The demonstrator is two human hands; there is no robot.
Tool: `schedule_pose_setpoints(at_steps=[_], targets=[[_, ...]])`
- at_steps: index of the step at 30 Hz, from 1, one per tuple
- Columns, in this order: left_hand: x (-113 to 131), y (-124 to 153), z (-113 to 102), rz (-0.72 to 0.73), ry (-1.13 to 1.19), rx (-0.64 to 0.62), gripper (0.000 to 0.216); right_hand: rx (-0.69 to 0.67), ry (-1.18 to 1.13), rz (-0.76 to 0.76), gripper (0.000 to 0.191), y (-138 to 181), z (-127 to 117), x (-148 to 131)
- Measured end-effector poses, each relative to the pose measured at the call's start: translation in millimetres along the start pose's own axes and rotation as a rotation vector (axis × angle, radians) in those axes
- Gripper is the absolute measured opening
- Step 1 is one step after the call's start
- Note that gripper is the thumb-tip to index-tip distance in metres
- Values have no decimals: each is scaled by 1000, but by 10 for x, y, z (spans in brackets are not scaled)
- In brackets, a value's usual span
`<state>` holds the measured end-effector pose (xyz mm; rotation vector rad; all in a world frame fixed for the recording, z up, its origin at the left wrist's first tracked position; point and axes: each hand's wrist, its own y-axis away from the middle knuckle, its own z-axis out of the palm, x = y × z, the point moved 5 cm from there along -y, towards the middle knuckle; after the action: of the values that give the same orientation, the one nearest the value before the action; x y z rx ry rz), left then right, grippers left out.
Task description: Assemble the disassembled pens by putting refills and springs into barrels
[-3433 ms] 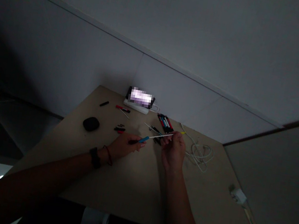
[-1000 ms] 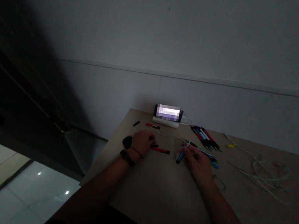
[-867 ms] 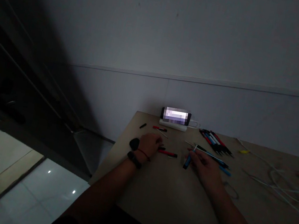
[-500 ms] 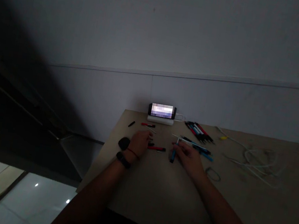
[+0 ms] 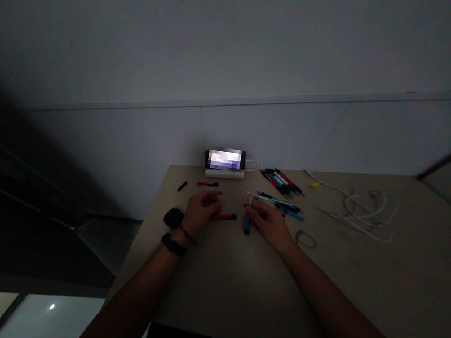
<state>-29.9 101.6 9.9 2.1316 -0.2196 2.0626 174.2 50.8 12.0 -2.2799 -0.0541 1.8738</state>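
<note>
My right hand pinches a blue pen barrel with a dark end pointing toward me. A thin white refill sticks up out of its far end. To the left, my left hand has thumb and fingertips drawn together, facing the barrel; a tiny dark piece may show at the tips, too small to name. Below its fingers lies a red and black pen part. Another red and black piece lies beyond this hand. Blue and black pen parts lie beside the right hand, with a white refill across them.
A lit phone leans on a white block by the wall. Several assembled pens lie in a row at the back. White cable coils on the right, near a thin ring. A black rounded object sits left.
The camera view has shifted and tilted. My left hand has lifted from the small parts and its fingertips are nearer the right hand. The right hand still holds the blue barrel.
</note>
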Motion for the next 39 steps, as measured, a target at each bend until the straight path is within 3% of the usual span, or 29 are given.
schedule_pose_setpoints(at_steps=[9, 39], targets=[[12, 123, 118, -212, 387, -46, 42, -55, 69, -14, 46, -19, 12, 42], [22, 147, 229, -141, 475, -1, 38, -186, 242, -59, 34, 36, 78, -46]])
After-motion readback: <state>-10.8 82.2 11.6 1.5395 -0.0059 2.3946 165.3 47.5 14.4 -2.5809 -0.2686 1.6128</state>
